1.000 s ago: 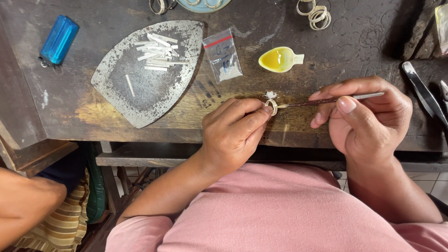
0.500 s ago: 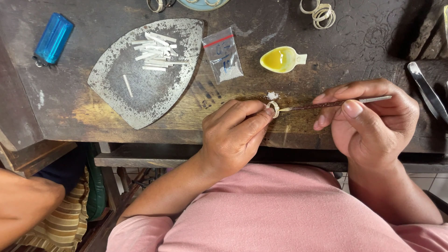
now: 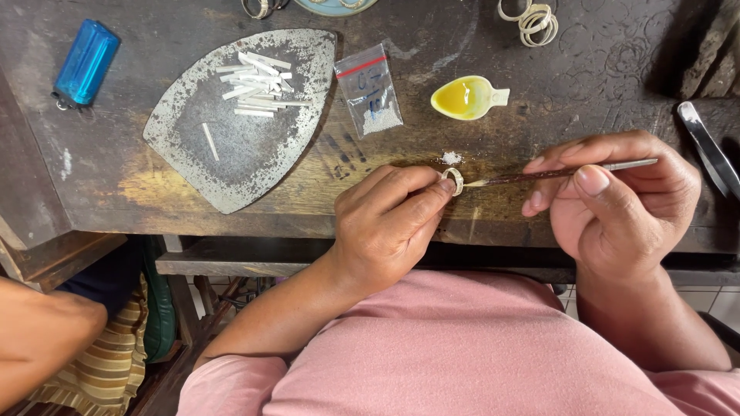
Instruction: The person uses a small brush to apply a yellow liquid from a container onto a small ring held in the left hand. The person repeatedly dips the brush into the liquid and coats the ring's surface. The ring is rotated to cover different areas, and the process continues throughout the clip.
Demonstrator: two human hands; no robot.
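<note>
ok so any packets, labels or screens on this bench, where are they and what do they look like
Small clear plastic zip bag: lies flat on the dark bench between the grey metal plate and the yellow dish; rectangular, red strip at its top, handwritten blue marks, white grains inside.
No screens or signs in view.

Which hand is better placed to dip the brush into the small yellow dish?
The right hand: it already holds the brush, and the yellow dish lies just beyond. The left hand pinches the ring.

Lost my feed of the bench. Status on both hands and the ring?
Left hand pinching small silver ring at bench edge. Right hand holding thin brush, tip at ring. Small white powder pile just beyond; nothing between.
</note>
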